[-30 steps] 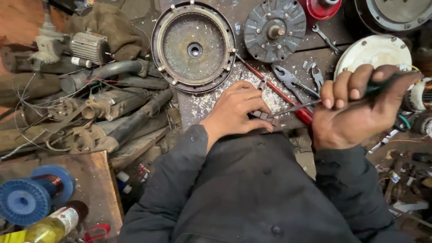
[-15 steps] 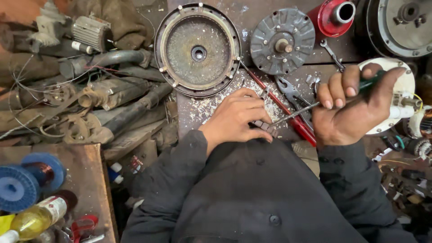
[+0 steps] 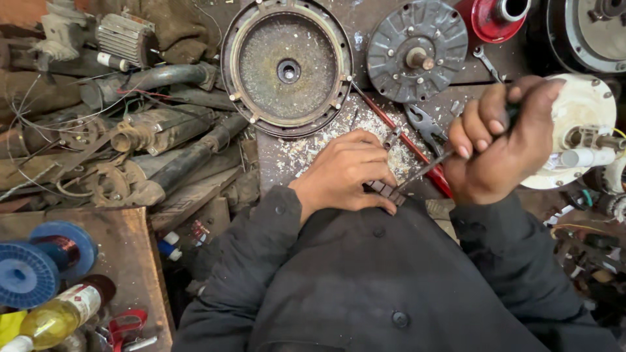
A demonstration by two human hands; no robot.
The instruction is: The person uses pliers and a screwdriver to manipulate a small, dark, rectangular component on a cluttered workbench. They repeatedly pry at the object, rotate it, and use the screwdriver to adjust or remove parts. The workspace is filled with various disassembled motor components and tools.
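**Hands on a small part at the bench edge**

Fingers of the right hand (image 3: 505,140) are curled tight around the handle of a screwdriver (image 3: 427,168), whose shaft slants down and left to a small dark ribbed part (image 3: 386,191). The left hand (image 3: 345,171) lies flat over that part, fingers pressed together, pinning it to the bench (image 3: 274,160) just in front of the person's dark jacket (image 3: 391,280).

Pale shavings (image 3: 313,143) litter the bench around the left hand. A red-handled tool (image 3: 398,133) and pliers (image 3: 424,124) lie just beyond. Further back sit a round rusty housing (image 3: 287,65) and a grey finned disc (image 3: 416,49).

At lower left, a bottle (image 3: 55,319) of yellow liquid with a white-and-red label lies beside blue wire spools (image 3: 29,274).
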